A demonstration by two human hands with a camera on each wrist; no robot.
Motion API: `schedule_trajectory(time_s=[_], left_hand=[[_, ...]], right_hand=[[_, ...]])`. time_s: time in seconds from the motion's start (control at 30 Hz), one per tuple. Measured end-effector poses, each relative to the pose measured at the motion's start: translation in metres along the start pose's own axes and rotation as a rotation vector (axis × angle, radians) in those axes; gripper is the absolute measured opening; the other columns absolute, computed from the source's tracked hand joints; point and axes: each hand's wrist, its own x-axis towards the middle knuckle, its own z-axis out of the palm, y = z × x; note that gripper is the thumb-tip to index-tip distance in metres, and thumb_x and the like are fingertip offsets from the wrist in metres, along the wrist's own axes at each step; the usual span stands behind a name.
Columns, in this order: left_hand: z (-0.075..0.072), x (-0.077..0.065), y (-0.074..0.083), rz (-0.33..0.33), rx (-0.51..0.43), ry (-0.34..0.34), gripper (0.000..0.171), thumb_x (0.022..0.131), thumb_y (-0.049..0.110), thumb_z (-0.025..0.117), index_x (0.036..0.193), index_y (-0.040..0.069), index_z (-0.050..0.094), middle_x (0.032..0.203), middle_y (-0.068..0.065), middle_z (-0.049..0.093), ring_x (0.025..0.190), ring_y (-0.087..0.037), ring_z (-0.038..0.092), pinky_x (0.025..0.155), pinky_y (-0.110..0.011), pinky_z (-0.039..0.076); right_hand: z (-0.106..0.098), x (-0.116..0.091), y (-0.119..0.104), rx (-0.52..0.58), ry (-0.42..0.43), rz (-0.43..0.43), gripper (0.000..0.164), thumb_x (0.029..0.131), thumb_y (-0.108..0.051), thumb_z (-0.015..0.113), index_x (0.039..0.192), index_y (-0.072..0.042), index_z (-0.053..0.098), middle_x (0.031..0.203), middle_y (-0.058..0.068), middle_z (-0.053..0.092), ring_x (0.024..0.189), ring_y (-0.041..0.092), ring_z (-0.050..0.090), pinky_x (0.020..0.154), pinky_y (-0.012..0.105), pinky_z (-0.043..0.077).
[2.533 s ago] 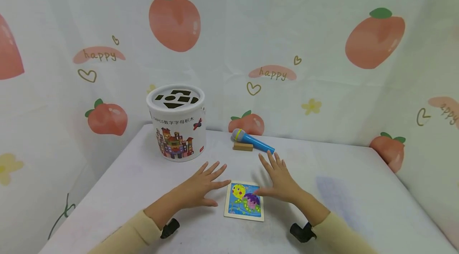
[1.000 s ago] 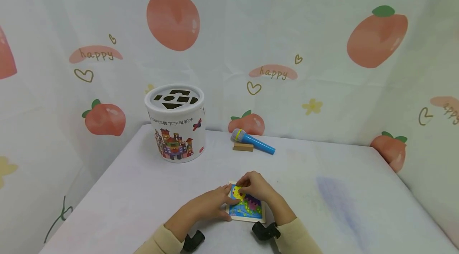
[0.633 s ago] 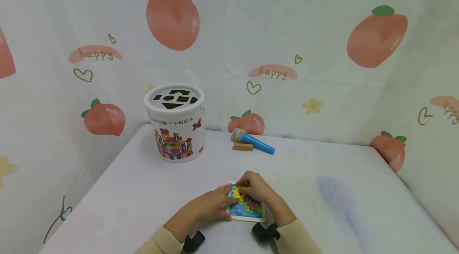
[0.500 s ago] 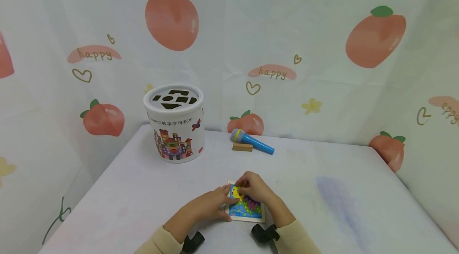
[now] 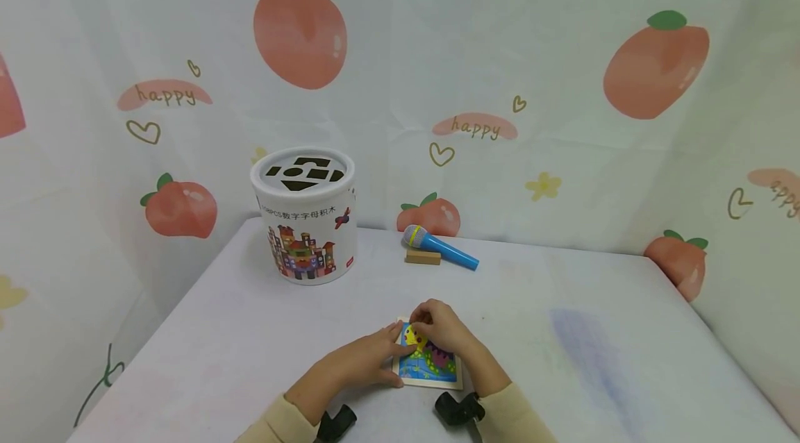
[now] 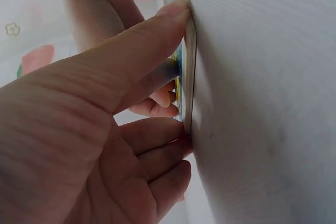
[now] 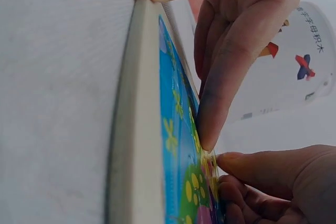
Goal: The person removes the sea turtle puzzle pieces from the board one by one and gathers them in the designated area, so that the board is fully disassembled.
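A small wooden-framed jigsaw puzzle (image 5: 428, 372) lies on the white table, with a yellow-headed, purple-shelled turtle on a blue ground. My left hand (image 5: 369, 356) holds its left side. In the left wrist view the thumb (image 6: 170, 19) is at one corner and the fingertips (image 6: 178, 148) meet the edge. The index finger (image 7: 215, 108) presses on the face in the right wrist view. My right hand (image 5: 445, 327) bends over the turtle's head, thumb and fingertips pinched together at the picture surface. Those fingers hide part of the picture, and I cannot tell whether a piece is raised.
Behind the hands, a blue toy microphone (image 5: 444, 247) lies beside a small wooden block (image 5: 423, 257). A white lidded bucket (image 5: 305, 221) with shape cut-outs stands at the back left. A peach-print cloth (image 5: 375, 47) hangs behind the table (image 5: 531, 346).
Both hands were spread above the table on either side of the puzzle, then came down onto it. Over the last half second the right hand has shifted only slightly; the left stays put.
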Motion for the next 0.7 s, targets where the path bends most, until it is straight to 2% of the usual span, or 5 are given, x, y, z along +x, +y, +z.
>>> schedule_trajectory(time_s=[0.7], left_hand=[[-0.0002, 0.0006, 0.0009, -0.038, -0.007, -0.006, 0.058, 0.081, 0.041, 0.067, 0.135, 0.028, 0.050, 0.153, -0.013, 0.026, 0.141, -0.029, 0.027, 0.108, -0.046, 0.035]], right_hand=[[0.0004, 0.0030, -0.0003, 0.023, -0.007, 0.034, 0.004, 0.089, -0.005, 0.059, 0.092, -0.002, 0.061, 0.082, 0.004, 0.058, 0.073, 0.012, 0.051, 0.067, 0.024, 0.051]])
